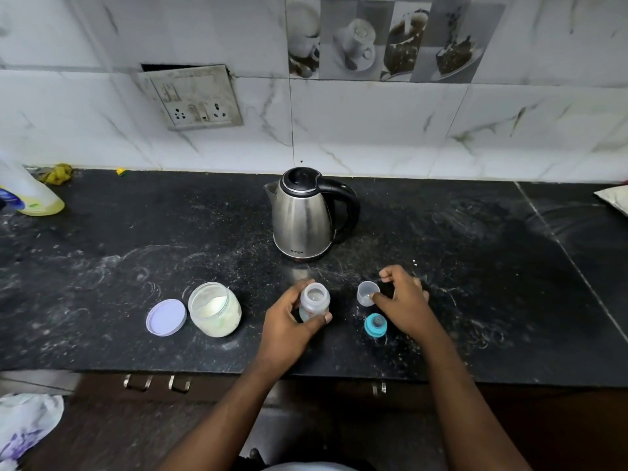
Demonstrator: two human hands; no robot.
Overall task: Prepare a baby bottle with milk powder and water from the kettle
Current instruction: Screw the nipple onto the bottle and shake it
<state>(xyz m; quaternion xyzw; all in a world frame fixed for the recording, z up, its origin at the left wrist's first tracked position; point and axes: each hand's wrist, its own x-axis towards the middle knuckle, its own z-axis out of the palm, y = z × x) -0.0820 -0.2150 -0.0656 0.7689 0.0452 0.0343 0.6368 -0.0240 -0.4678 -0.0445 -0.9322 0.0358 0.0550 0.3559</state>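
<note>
Since the lid (166, 317) lies off beside the open powder jar (214, 309), guessing scooping's next: left grip (289, 326) wraps the uncapped bottle (314, 299) to steady it near the kettle (304, 219), right grip (402, 305) pinches the clear cap (367, 294), probably parking it by the teal ring (375, 325) on the worktop (102, 266).

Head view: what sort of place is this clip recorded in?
Most likely a home kitchen. A stainless electric kettle stands on a dark stone countertop, a socket panel is mounted above the counter, and the decorative wall tiles picture cups and desserts.
</note>
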